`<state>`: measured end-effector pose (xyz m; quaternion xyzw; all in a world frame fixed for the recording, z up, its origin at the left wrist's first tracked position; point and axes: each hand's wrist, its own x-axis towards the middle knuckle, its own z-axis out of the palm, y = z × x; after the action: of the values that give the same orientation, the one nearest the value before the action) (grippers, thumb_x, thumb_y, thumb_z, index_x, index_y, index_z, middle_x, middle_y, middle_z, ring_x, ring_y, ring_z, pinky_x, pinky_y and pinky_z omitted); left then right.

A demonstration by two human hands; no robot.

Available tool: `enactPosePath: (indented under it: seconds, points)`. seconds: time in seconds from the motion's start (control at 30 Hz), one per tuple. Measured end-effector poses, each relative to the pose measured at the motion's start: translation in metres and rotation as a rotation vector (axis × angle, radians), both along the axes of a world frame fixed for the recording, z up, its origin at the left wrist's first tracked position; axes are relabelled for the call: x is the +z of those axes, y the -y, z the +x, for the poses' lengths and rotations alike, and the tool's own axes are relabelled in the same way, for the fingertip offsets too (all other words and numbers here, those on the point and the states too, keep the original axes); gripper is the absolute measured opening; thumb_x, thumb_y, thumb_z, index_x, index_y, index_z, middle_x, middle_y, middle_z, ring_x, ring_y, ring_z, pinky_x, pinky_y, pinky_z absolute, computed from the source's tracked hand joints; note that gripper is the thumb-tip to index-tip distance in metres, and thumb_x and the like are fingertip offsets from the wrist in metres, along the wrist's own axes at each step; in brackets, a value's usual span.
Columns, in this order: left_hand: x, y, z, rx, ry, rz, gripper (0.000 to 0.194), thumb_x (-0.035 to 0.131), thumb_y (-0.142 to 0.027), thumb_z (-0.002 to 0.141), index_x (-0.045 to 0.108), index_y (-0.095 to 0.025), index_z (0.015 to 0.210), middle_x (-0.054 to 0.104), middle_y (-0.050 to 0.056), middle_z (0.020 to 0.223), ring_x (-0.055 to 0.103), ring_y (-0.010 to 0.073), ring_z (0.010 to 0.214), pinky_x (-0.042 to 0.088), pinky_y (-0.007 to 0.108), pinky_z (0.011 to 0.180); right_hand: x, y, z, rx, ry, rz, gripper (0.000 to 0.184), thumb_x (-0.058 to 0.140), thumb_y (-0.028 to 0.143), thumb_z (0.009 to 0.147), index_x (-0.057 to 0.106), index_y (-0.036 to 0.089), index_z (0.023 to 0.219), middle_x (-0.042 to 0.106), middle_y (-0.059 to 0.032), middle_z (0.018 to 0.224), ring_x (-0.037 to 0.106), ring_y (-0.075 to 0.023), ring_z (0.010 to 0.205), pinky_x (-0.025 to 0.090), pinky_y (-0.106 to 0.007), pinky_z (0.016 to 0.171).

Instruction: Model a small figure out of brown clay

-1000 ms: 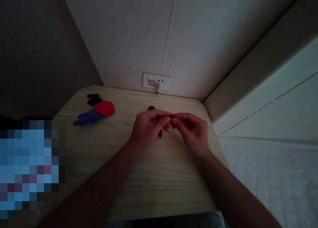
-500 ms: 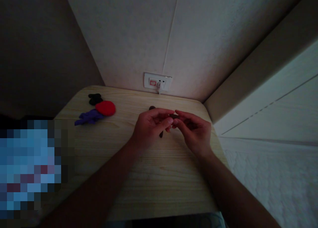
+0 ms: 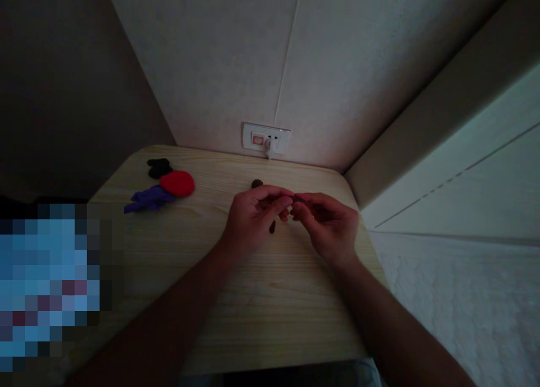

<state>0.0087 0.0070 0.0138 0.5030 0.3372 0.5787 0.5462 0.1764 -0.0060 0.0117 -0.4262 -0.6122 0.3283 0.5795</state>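
Note:
Between my two hands is a small dark brown piece of modelling clay (image 3: 298,199), mostly hidden by fingers. My left hand (image 3: 253,215) pinches its left end with thumb and index finger. From the other side, my right hand (image 3: 333,224) grips it, fingertips almost touching those of the left. A rounded brown lump (image 3: 256,183) shows on the table just beyond my left hand. Under that hand, the tapered tip of another brown clay piece (image 3: 272,227) sticks out. Whether these two are joined is hidden.
On the wooden table (image 3: 253,319), to the left, lie a red clay disc (image 3: 177,183), a purple clay lump (image 3: 151,198) and a black clay lump (image 3: 159,168). A wall socket (image 3: 258,140) with a plug sits behind. A pixelated blue patch (image 3: 46,286) covers the lower left.
My fingers have closed in further around the brown clay, so less of it shows. My right index finger has come down onto it. The view has shifted slightly.

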Motion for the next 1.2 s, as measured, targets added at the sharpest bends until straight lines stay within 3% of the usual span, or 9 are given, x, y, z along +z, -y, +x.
enactPosePath:
  seconds: [0.17,0.4,0.57,0.67,0.83,0.97,1.07,1.2]
  points:
    - [0.0003,0.0007,0.0003,-0.014,-0.005,-0.020,0.026,0.092,-0.031,0.076,0.083,-0.017,0.097,0.082,0.007,0.087,0.076,0.0193,0.074,0.060,0.030,0.065,0.0039,0.0002,-0.0006,0.037,-0.043,0.006,0.022,0.089,0.043,0.087,0.085,0.026,0.101,0.085,-0.0058,0.095,0.081,-0.0203,0.080,0.072,-0.037,0.075]
    - [0.0028,0.0018,0.0009,0.033,-0.051,0.066,0.010,0.080,-0.026,0.087,0.081,-0.017,0.092,0.077,0.003,0.080,0.070,0.0136,0.066,0.057,0.026,0.064,0.0039,-0.0002,-0.0004,0.053,-0.065,-0.022,0.024,0.092,0.042,0.083,0.082,0.024,0.095,0.083,-0.0047,0.086,0.079,-0.0182,0.072,0.071,-0.035,0.074]
    - [0.0007,0.0003,0.0019,-0.021,0.031,-0.002,0.022,0.083,-0.033,0.087,0.079,-0.017,0.100,0.078,0.003,0.084,0.070,0.0138,0.069,0.058,0.027,0.067,0.0028,0.0003,-0.0026,0.023,-0.079,-0.018,0.026,0.094,0.042,0.080,0.080,0.025,0.094,0.084,-0.0044,0.089,0.079,-0.0191,0.075,0.070,-0.035,0.075]
    - [-0.0005,-0.0013,0.0027,-0.048,0.077,-0.057,0.030,0.091,-0.036,0.079,0.079,-0.016,0.098,0.080,0.005,0.087,0.074,0.0162,0.074,0.061,0.029,0.072,0.0017,0.0000,-0.0041,-0.009,-0.084,0.034,0.025,0.095,0.040,0.080,0.079,0.026,0.094,0.081,-0.0031,0.087,0.077,-0.0183,0.076,0.068,-0.034,0.073]
    - [-0.0015,-0.0025,0.0011,-0.026,0.114,-0.060,0.021,0.091,-0.034,0.080,0.084,-0.017,0.090,0.084,0.007,0.092,0.078,0.0189,0.084,0.064,0.031,0.081,-0.0010,-0.0012,-0.0021,0.054,-0.010,0.154,0.024,0.097,0.032,0.079,0.082,0.027,0.097,0.074,-0.0024,0.091,0.068,-0.0155,0.075,0.060,-0.032,0.068]
    - [-0.0047,-0.0030,-0.0011,-0.022,0.063,-0.040,0.024,0.086,-0.036,0.086,0.086,-0.018,0.102,0.085,0.007,0.094,0.078,0.0174,0.080,0.064,0.030,0.078,-0.0015,-0.0022,0.0018,0.069,0.026,0.139,0.014,0.083,0.031,0.094,0.082,0.028,0.108,0.073,-0.0041,0.095,0.068,-0.0161,0.081,0.060,-0.033,0.072]
    - [-0.0055,-0.0022,-0.0015,-0.015,0.011,-0.016,0.024,0.084,-0.033,0.088,0.085,-0.016,0.104,0.084,0.006,0.090,0.077,0.0159,0.075,0.063,0.028,0.074,-0.0012,-0.0041,0.0042,0.099,0.029,0.096,0.026,0.073,0.032,0.101,0.079,0.030,0.126,0.073,-0.0045,0.100,0.068,-0.0154,0.080,0.060,-0.032,0.071]
    - [-0.0003,0.0005,-0.0009,0.021,-0.011,-0.022,0.031,0.085,-0.025,0.083,0.078,-0.014,0.112,0.081,0.002,0.077,0.074,0.0153,0.068,0.060,0.026,0.065,-0.0011,-0.0069,0.0054,0.146,0.106,0.125,0.021,0.074,0.031,0.101,0.083,0.030,0.120,0.074,-0.0054,0.098,0.068,-0.0158,0.078,0.060,-0.032,0.068]
